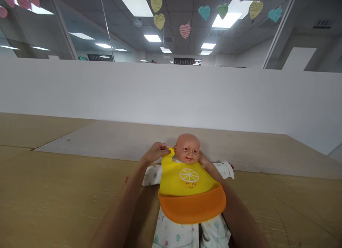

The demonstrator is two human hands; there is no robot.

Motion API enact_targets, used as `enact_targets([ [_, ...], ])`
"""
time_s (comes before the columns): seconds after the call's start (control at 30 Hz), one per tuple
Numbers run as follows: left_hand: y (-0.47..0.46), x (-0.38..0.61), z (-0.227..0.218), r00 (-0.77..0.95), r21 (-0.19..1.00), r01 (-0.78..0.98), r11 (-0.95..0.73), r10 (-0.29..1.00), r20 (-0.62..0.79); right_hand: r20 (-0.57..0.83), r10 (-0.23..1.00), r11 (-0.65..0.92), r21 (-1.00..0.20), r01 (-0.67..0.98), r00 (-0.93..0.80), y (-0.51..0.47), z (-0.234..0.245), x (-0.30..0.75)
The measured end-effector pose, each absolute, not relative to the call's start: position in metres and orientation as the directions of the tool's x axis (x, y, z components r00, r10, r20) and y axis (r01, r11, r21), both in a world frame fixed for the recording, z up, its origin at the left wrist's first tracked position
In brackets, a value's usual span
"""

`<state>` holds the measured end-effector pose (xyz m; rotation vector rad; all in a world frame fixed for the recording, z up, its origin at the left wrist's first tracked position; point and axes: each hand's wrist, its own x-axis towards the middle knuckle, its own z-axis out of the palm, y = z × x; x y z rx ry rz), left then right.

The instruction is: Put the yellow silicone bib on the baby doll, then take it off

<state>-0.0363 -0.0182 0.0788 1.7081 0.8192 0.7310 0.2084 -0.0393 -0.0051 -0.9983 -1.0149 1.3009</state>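
Note:
A baby doll (187, 143) lies on its back, its head away from me, in white patterned clothes (176, 233). Over its chest is a yellow bib (173, 178) with an orange pocket (192, 207) and a printed citrus slice and smiling face. My left hand (158, 150) pinches the bib's neck strap on the left side of the doll's head. At the right side of the neck is my right hand (204, 159), its fingers hidden behind the head, so what they hold does not show. The doll's sleeves stretch out to both sides.
The doll rests on a tan surface (66, 191) with a paler grey strip (120, 137) beyond it. A low white wall (160, 95) rises behind. Above it, glass panes carry paper hearts (185, 30), and pink balloon-like shapes (23, 1) show at upper left.

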Motion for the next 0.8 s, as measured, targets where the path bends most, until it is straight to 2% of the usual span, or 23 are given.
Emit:
enact_targets([
  [0.23, -0.02, -0.04, 0.083, 0.58, 0.969, 0.173, -0.177, 0.813, 0.045, -0.122, 0.991, -0.136, -0.906, -0.4, -0.06, -0.049, 0.008, 0.202],
  [0.37, -0.02, -0.039, 0.085, 0.579, 0.958, 0.198, -0.209, 0.813, 0.057, -0.093, 0.995, -0.096, -0.922, -0.374, -0.027, -0.048, 0.007, 0.203],
  [0.47, -0.017, -0.036, 0.084, 0.554, 0.956, 0.198, -0.214, 0.83, 0.071, -0.13, 0.99, -0.141, -0.912, -0.385, -0.054, -0.047, 0.006, 0.205],
  [0.67, -0.019, -0.035, 0.085, 0.509, 0.972, 0.119, -0.201, 0.853, 0.114, -0.088, 0.994, -0.108, -0.909, -0.403, -0.068, -0.041, -0.001, 0.206],
  [0.8, -0.024, -0.037, 0.086, 0.55, 0.987, 0.009, -0.163, 0.825, 0.131, -0.014, 1.0, -0.017, -0.956, -0.293, -0.012, -0.032, -0.008, 0.209],
])
